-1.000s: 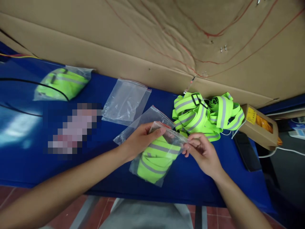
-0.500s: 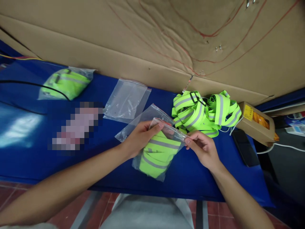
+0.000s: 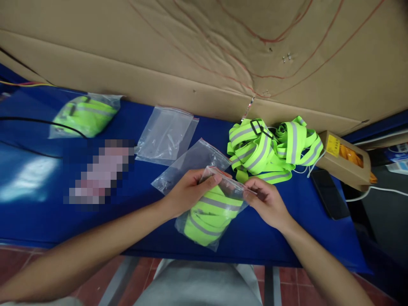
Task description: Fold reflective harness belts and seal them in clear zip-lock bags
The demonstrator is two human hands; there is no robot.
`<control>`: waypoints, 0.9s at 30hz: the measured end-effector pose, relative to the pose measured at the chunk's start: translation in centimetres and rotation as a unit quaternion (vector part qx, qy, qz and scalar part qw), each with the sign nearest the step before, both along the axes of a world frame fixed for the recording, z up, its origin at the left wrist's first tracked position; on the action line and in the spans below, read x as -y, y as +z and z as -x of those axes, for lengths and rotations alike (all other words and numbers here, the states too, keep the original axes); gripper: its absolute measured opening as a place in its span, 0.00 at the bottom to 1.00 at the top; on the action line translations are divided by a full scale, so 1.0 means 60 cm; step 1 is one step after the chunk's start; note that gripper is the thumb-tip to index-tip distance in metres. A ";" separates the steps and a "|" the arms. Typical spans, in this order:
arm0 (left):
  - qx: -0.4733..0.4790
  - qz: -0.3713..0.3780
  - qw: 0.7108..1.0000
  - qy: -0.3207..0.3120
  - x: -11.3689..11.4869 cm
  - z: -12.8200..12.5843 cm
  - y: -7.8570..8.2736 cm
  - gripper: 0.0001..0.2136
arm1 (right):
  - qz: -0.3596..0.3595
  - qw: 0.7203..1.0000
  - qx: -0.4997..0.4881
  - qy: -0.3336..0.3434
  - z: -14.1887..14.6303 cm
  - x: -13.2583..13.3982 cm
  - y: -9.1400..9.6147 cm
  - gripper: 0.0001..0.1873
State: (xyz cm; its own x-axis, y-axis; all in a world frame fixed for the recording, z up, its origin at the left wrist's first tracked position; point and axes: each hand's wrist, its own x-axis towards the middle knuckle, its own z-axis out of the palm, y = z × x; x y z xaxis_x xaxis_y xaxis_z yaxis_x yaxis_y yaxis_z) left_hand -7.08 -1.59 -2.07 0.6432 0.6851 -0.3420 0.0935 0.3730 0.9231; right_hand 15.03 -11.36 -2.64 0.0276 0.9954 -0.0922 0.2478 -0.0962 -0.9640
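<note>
A clear zip bag [image 3: 208,212] stuffed with a folded neon yellow reflective strap lies on the blue table [image 3: 47,221] in front of me. My left hand [image 3: 188,191] pinches the bag's top edge at its left corner. My right hand [image 3: 266,202] pinches the same top edge at its right corner. Both hands are closed on the bag's red-lined mouth.
Two clear bags [image 3: 165,136] lie behind my hands. A loose heap of neon straps [image 3: 270,148] sits at the right, beside a cardboard box [image 3: 346,159] and a black phone [image 3: 328,193]. Another filled bag [image 3: 84,114] lies far left. A cardboard wall [image 3: 204,55] backs the table.
My right hand has slid a little leftward along the bag's mouth. The left hand keeps its pinch. The view has shifted slightly.
</note>
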 end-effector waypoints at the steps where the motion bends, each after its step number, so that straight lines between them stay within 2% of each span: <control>1: -0.002 -0.003 1.000 -0.005 0.001 0.000 0.000 0.23 | -0.002 1.000 -0.002 0.001 0.000 0.001 0.000 0.13; 14: -0.021 -0.076 0.995 -0.061 0.008 -0.005 -0.003 0.20 | 0.009 0.999 -0.018 0.047 0.007 0.002 0.002 0.09; 18: -0.029 -0.094 0.992 -0.076 0.009 -0.006 -0.004 0.19 | 0.014 0.999 -0.022 0.041 0.012 0.004 -0.001 0.12; 23: -0.032 -0.074 0.992 -0.097 0.011 -0.007 -0.006 0.23 | 0.015 0.998 -0.011 0.055 0.010 0.005 0.001 0.13; 27: 0.003 -0.058 0.986 -0.158 0.018 -0.002 -0.010 0.31 | 0.032 0.997 0.020 0.065 0.009 0.005 0.003 0.12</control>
State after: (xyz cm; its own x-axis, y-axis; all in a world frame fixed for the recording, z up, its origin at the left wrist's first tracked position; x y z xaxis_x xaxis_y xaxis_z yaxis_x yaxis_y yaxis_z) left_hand -6.96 -2.66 -2.69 0.8323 0.4850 -0.2685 0.1824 0.2179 0.9588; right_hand 14.48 -11.64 -2.46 -0.0966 0.9830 -0.1563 0.3002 -0.1209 -0.9462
